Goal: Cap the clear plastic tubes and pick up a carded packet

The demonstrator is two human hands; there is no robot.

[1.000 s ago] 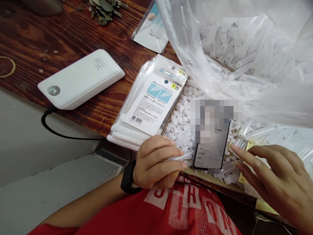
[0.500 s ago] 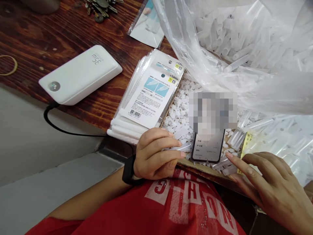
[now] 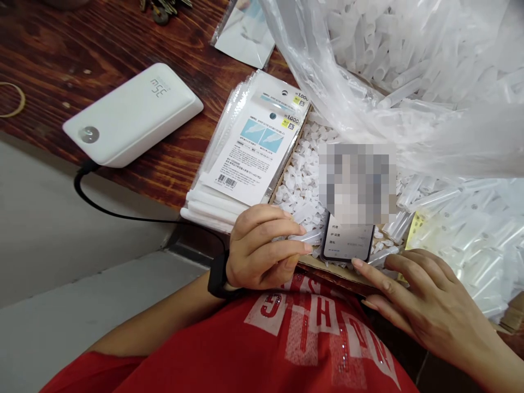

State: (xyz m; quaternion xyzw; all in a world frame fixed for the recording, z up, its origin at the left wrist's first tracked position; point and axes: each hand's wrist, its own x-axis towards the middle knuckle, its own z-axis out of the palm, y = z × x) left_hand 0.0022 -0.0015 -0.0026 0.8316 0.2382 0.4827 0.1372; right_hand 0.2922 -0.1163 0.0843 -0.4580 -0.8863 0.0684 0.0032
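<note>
Plainly, the left hand (image 3: 262,245) was curled shut around a clear tube (image 3: 305,237), pinching it between thumb and fingers at the near edge of the box (image 3: 327,267). The right hand (image 3: 417,300) lay open and flat, holding nothing, its fingertips (image 3: 358,263) just touching the bottom edge of the phone (image 3: 347,240), which rested on the loose white caps (image 3: 303,180) in the box.

As I judged it, the phone sat on shifting bits; a nudge from those fingers could tip it deeper among the caps or off the near edge toward the lap. The tube, thin and slick, might slip from the pinch and be lost among its fellows.

The bench (image 3: 102,49) was dark scuffed wood. At ten o'clock from the left hand lay a white power bank (image 3: 131,114) with a black cable (image 3: 106,207) trailing off the edge; at twelve, a stack of packets (image 3: 249,147); at one o'clock, a big bag (image 3: 409,82) full of tubes. Keys (image 3: 161,8) lay at the far edge. Below the bench ran a pale grey floor (image 3: 61,273).
</note>
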